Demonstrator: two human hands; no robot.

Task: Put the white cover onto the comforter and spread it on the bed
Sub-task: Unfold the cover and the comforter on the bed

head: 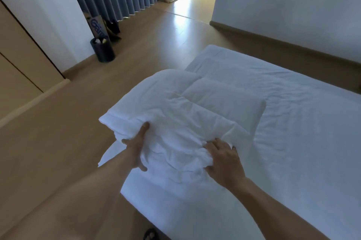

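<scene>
Comforter (175,107) runs lengthwise away; left hand (136,148), right hand (222,159) grip its near end.

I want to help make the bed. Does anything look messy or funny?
Only the folded comforter: it sits crooked on the bed, one corner sticking out past the edge over the floor, and it is crumpled where the left hand and right hand grip it. Nothing looks spilled or broken.
</scene>
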